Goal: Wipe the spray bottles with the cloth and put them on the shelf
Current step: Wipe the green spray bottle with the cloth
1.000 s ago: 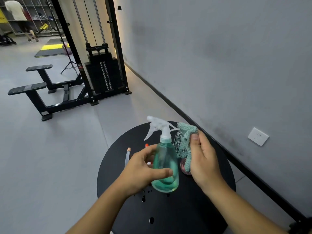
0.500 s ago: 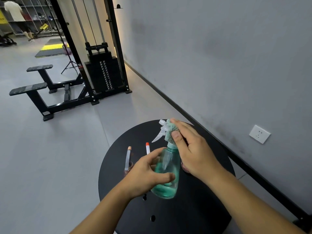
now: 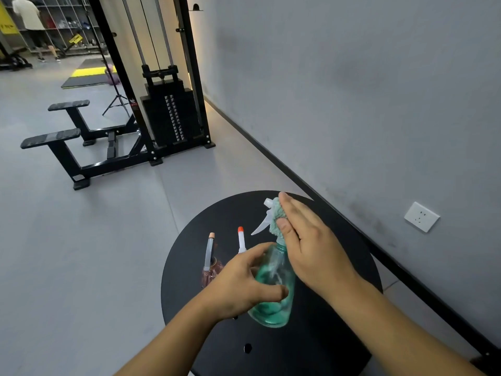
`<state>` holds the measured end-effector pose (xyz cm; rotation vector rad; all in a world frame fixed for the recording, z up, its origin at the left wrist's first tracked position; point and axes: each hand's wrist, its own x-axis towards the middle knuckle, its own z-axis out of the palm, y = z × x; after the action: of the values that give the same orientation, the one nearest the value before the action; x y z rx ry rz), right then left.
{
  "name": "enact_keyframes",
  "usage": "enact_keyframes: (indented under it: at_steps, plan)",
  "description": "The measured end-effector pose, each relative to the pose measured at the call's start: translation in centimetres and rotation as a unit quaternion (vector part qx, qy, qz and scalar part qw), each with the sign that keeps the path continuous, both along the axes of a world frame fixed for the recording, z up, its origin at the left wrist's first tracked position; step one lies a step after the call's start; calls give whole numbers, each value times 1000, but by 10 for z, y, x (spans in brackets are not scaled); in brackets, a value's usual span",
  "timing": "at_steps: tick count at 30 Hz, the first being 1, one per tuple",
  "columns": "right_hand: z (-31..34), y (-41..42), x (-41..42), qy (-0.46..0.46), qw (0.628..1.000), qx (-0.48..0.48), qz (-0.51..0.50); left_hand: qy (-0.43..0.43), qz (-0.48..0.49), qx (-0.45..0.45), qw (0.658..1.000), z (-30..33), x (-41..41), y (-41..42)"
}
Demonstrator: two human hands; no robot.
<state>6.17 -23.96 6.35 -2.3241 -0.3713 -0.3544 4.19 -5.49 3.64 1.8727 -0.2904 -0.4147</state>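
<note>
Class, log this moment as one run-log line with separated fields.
phase: wiping | left hand: grips green spray bottle | right hand: presses cloth on nozzle | shelf: not reached

Three spray bottles: one green (image 3: 273,289), two others (image 3: 209,256) (image 3: 241,239) on one table (image 3: 325,335). One cloth (image 3: 276,221), two hands (image 3: 241,286) (image 3: 311,245). One outlet (image 3: 421,217).

Layout: bottle over tabletop, wall to the right.
Spray bottle (image 3: 273,289) above tabletop (image 3: 339,335); two smaller bottles (image 3: 208,256) stand left of it; weight machine (image 3: 168,115) behind; wall socket (image 3: 421,217) right.
</note>
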Motion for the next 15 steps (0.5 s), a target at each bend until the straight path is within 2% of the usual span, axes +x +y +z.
enact_keyframes:
  at_steps: [3,8,13,15]
  plan:
    - [-1,1,1,-19,1000,-8,6,-3,3,6,1000,0,-2,-1]
    - [6,-6,5,-14,996,69,-49,-6,1,8,1000,3,-2,-2]
    - [-5,6,-3,-42,999,-13,-27,-1,0,16,1000,0,-3,-4]
    - [-7,5,-1,-45,999,-5,-30,-4,1,18,1000,0,-4,-4]
